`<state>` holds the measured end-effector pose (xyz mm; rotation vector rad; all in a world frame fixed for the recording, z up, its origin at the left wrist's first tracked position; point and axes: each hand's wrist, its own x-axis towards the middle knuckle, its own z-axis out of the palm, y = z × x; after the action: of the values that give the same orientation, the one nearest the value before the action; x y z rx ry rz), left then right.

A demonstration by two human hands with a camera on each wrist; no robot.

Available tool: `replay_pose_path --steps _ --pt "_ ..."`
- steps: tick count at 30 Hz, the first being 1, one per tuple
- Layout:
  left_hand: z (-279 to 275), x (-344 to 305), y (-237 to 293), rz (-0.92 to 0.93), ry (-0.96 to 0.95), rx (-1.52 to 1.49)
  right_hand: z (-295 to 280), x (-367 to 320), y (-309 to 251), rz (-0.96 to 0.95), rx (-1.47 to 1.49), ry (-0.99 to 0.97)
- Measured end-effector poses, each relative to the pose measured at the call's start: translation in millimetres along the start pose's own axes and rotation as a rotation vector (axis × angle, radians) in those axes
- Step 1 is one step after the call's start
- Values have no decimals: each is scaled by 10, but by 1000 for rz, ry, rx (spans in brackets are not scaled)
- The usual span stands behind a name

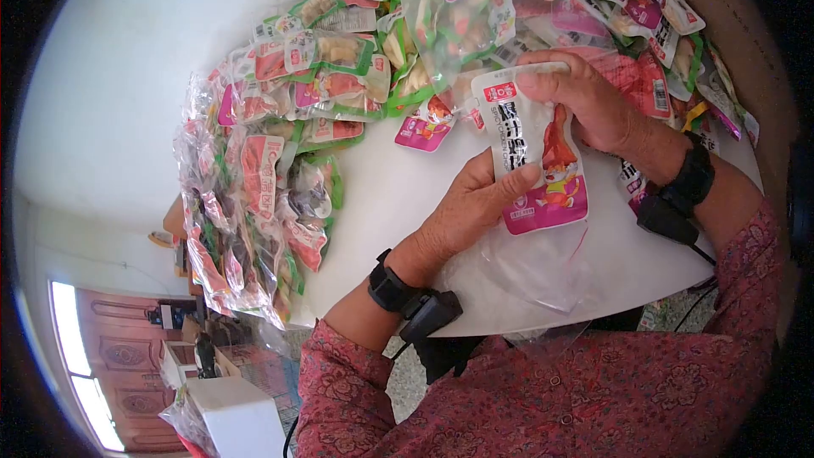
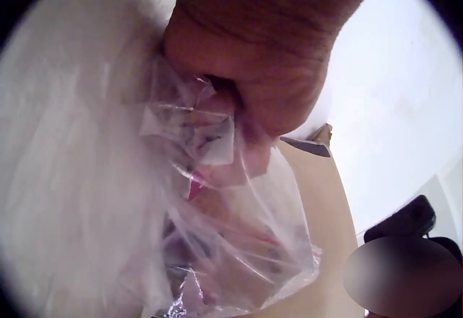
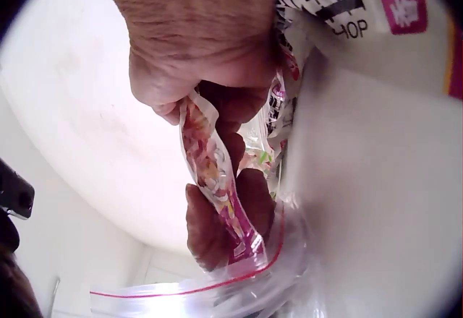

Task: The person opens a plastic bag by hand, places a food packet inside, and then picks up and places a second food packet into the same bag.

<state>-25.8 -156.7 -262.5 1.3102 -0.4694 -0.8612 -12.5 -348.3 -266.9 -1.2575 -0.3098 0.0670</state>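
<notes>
A white and magenta pouch labelled spicy chicken chop [image 1: 555, 195] is held up over the table between both hands. My left hand [image 1: 466, 203] grips its lower left edge, thumb across the front. My right hand [image 1: 598, 106] pinches the upper right side, thumb on the front near the top. In the right wrist view the pouch [image 3: 206, 148] shows edge-on, with left fingers [image 3: 206, 231] around its lower end. A clear plastic bag with a red seal line [image 1: 543, 276] hangs below the pouch; its film [image 2: 246, 260] lies against my left hand [image 2: 253, 58] in the left wrist view.
Bagged snack packs [image 1: 263, 170] are heaped along the left of the white table [image 1: 381, 212]. More pouches [image 1: 627, 0] pile up at the back and right. One small magenta pouch [image 1: 424, 127] lies left of my hands. A white box [image 1: 237, 416] stands on the floor.
</notes>
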Motion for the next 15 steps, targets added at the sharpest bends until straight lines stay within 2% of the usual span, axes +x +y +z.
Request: replay_pose_path --steps 2,5,7,15 --pt "-24 18 -36 26 -26 8 5 2 -2 31 64 21" --pt "-70 32 -69 32 -72 33 -11 -2 23 -51 -50 17" --pt "-82 30 -63 35 -81 78 13 3 -12 30 95 31" --pt "-57 4 2 9 -131 143 55 -8 -61 76 167 10"
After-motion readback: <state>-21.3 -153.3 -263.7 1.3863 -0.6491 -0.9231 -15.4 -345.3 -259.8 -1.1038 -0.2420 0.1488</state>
